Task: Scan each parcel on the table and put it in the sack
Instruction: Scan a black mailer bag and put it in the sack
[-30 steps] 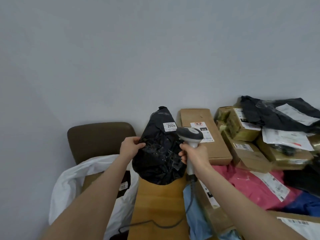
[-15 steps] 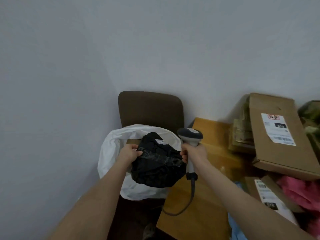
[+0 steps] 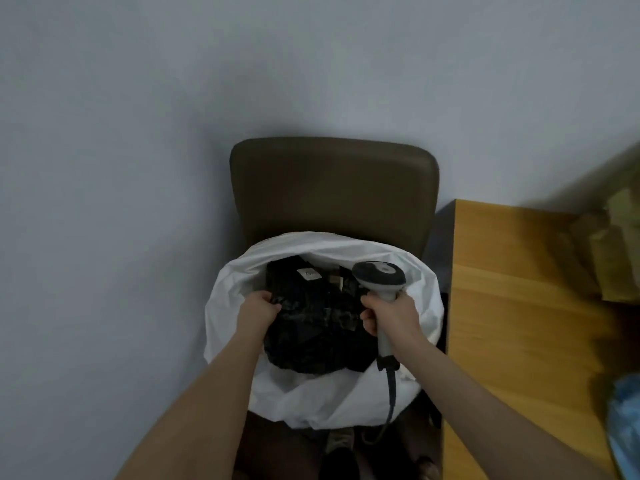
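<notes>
A black plastic-wrapped parcel (image 3: 311, 327) with a small white label hangs in the mouth of the white sack (image 3: 339, 400), which sits on a brown chair (image 3: 332, 188). My left hand (image 3: 258, 311) grips the parcel's left edge. My right hand (image 3: 389, 313) is curled round the handle of a grey and white barcode scanner (image 3: 379, 277), and its fingers also touch the parcel's right edge. The scanner's cable runs down over the sack's front. Dark parcels lie deeper in the sack, mostly hidden.
The wooden table (image 3: 526, 306) stands to the right of the chair. Blurred brown cardboard parcels (image 3: 613, 244) sit at its far right, and a blue plastic parcel (image 3: 625, 424) lies at the right edge. A grey wall runs behind and to the left.
Both hands have carried the black parcel leftwards off the table and lowered it into the sack's mouth. The view has swung left, so most of the table's parcels have left the frame.
</notes>
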